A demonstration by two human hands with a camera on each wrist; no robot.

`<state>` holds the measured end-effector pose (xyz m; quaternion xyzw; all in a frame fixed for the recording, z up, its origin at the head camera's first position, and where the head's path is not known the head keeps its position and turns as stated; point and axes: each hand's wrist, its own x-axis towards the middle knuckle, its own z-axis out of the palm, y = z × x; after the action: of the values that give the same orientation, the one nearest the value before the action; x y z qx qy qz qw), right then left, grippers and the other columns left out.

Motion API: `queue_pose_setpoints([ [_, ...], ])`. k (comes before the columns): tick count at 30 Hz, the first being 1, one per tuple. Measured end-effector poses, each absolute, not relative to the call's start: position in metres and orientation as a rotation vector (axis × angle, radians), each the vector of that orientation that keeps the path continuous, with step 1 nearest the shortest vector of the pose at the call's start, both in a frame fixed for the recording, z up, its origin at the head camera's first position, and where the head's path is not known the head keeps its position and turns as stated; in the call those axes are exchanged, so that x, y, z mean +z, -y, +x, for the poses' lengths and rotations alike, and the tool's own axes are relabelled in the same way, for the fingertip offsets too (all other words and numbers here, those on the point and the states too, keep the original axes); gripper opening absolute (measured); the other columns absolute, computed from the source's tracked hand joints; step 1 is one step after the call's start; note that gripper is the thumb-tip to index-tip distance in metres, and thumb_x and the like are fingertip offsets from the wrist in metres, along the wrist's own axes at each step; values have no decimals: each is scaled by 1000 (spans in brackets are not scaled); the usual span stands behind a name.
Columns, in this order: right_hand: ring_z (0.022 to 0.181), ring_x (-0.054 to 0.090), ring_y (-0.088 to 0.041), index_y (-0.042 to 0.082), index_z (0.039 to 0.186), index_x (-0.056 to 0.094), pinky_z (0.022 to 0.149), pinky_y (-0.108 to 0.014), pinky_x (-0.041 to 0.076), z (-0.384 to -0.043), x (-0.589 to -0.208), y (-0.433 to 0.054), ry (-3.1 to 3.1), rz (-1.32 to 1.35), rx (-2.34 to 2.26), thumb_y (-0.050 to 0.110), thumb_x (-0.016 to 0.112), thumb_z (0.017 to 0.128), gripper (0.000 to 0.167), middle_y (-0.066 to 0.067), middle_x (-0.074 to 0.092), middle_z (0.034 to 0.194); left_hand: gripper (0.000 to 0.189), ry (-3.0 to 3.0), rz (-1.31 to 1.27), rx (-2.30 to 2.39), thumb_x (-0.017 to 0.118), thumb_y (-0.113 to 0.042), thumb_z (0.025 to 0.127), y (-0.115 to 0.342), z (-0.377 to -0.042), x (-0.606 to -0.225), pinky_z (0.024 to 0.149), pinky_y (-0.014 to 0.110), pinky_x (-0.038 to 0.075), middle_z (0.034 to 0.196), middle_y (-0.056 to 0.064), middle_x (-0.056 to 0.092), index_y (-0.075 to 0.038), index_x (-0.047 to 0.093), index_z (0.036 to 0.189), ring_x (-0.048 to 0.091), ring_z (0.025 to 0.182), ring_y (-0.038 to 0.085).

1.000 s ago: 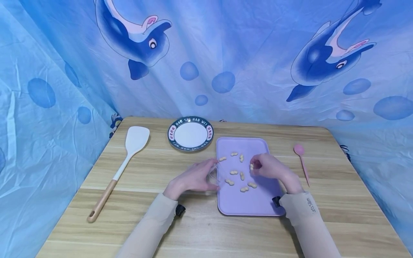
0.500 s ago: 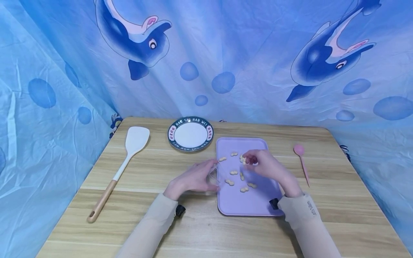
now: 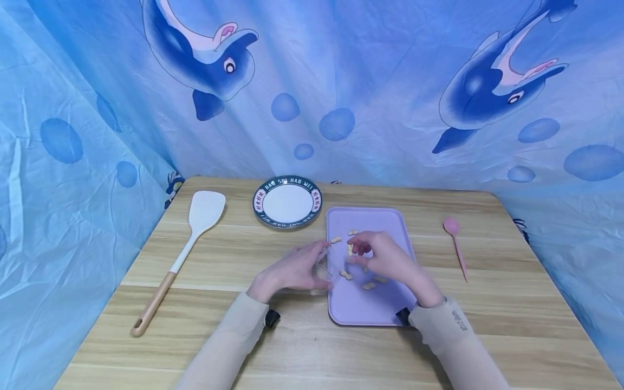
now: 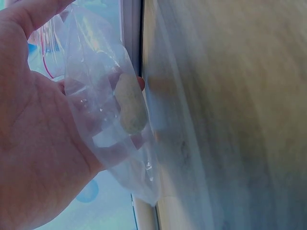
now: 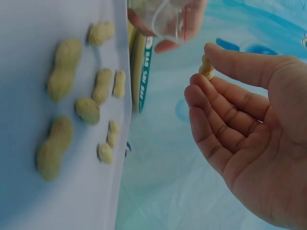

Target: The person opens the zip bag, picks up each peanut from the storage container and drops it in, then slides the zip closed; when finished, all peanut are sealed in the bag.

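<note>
My left hand holds a clear plastic zip bag upright at the left edge of the purple tray. One unshelled peanut lies inside the bag, seen through the film. Above the tray, my right hand pinches another peanut between thumb and index finger, a short gap from the bag's mouth. Several loose peanuts are scattered over the tray. In the head view the right hand hides some of them.
A green-rimmed plate stands at the back, left of the tray. A white spatula with a wooden handle lies on the left of the wooden table. On the right is a pink spoon. A dolphin-print curtain hangs behind.
My right hand has carried the pinched peanut leftward across the tray, closer to the bag. The left hand and bag have stayed in place.
</note>
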<state>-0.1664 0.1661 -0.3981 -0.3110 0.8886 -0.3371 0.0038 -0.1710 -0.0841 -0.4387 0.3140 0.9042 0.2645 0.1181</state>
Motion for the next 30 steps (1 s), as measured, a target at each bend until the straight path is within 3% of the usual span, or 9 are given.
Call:
queue_pose_setpoints([
  [13,76,58,-8,-1,112,70,69,-30,55,-159,-404,-149,-2719,-999,-1026,7,79,84,31,8,63,83,99,-2635,910,778,83,-47,76,84,-171,-440,113,57,30,153,8,44,-10,33,153,43,137,24],
  [30,75,59,-6,-1,114,69,69,-35,57,-158,-410,-145,-2730,-982,-983,12,81,84,34,8,64,83,99,-2621,928,771,82,-48,77,83,-171,-443,115,54,29,155,9,41,-10,31,154,40,140,24],
])
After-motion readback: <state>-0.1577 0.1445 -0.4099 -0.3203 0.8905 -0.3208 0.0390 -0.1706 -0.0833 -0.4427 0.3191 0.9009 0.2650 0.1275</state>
